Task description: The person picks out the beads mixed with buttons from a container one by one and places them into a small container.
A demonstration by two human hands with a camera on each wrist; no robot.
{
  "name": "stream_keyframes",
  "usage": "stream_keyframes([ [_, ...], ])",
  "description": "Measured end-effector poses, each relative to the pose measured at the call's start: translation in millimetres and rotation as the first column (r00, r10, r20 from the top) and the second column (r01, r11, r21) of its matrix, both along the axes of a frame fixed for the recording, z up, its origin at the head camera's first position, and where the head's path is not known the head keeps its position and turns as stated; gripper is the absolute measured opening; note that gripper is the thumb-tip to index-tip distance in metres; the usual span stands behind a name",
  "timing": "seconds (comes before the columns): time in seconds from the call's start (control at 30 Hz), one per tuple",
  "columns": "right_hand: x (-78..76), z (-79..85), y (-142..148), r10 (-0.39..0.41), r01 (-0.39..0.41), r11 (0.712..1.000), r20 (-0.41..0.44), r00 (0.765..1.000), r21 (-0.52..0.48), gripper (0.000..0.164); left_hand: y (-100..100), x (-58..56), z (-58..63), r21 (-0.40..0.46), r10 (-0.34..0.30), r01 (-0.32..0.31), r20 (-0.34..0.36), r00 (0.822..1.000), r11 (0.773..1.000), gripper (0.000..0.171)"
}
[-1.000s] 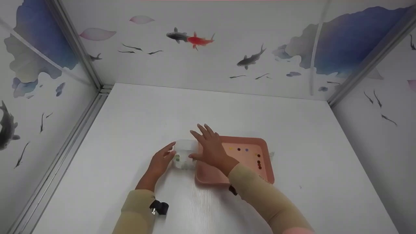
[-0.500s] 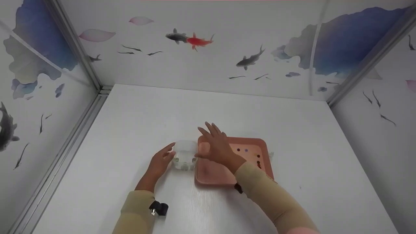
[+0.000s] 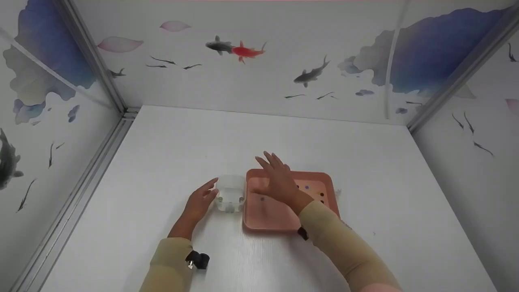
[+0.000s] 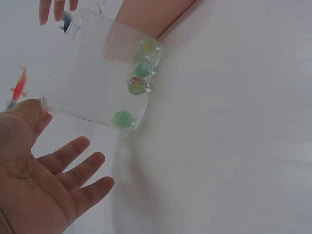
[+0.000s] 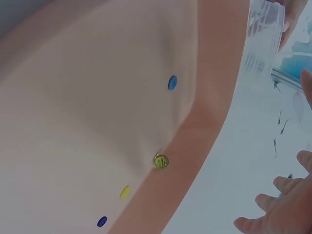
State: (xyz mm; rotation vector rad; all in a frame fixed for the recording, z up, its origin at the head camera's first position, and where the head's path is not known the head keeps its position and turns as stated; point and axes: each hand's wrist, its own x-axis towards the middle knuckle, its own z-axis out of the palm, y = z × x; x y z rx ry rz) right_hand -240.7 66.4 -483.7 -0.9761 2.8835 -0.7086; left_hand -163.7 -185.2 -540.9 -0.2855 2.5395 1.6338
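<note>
A clear plastic container (image 3: 231, 183) with several glass marbles (image 4: 123, 119) along its bottom stands left of a pink tray (image 3: 265, 219). My left hand (image 3: 198, 205) is beside the container, a fingertip touching its edge; in the left wrist view its other fingers stretch out free. Over the tray is my right hand (image 3: 280, 183), its fingers spread and nothing seen in them. In the right wrist view the tray bears a blue button (image 5: 172, 83), a yellow button (image 5: 125, 191), a dark blue button (image 5: 102, 222) and a yellow-green marble (image 5: 161, 161) near the wall.
The white tabletop (image 3: 182, 138) is bounded by panels painted with fish, at the back and both sides. Dark round pieces (image 3: 322, 194) lie along the tray's right side, partly behind the right forearm. A small clear item (image 3: 339, 193) is just right of the tray.
My right hand has moved right, from the container's edge to over the tray. A small bluish piece has come into view at the tray's left. The left hand keeps its place.
</note>
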Motion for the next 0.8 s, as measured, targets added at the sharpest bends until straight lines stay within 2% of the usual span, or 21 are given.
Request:
stream_keyframes([
  [0.17, -3.8, -2.3, 4.6, -0.012, 0.012, 1.0, 0.007, 1.0, 0.003, 0.09, 0.2, -0.2, 0.0, -0.003, 0.005, -0.005, -0.001, 1.0, 1.0, 0.046],
  [0.3, -6.0, -4.2, 8.2, -0.01, 0.011, 0.999, 0.039, 0.999, -0.034, 0.09, 0.2, -0.5, -0.4, -0.003, 0.007, -0.007, -0.006, 1.0, 1.0, 0.046],
  [0.43, -7.8, -4.6, 11.3, -0.021, 0.028, 0.997, 0.1, 0.995, -0.074, 0.088, 0.0, -0.6, -0.6, -0.002, 0.004, -0.004, -0.008, 1.0, 1.0, 0.046],
  [0.6, -10.0, -4.1, 14.4, -0.044, 0.074, 0.988, 0.211, 0.977, -0.136, 0.087, -0.3, 0.0, -1.4, 0.005, 0.006, -0.006, -0.011, 1.0, 1.0, 0.046],
  [0.8, -15.0, -6.1, 18.0, -0.021, 0.055, 0.988, 0.231, 0.973, -0.142, 0.085, -0.7, -0.1, -1.5, -0.007, 0.009, -0.009, -0.008, 1.0, 1.0, 0.046],
])
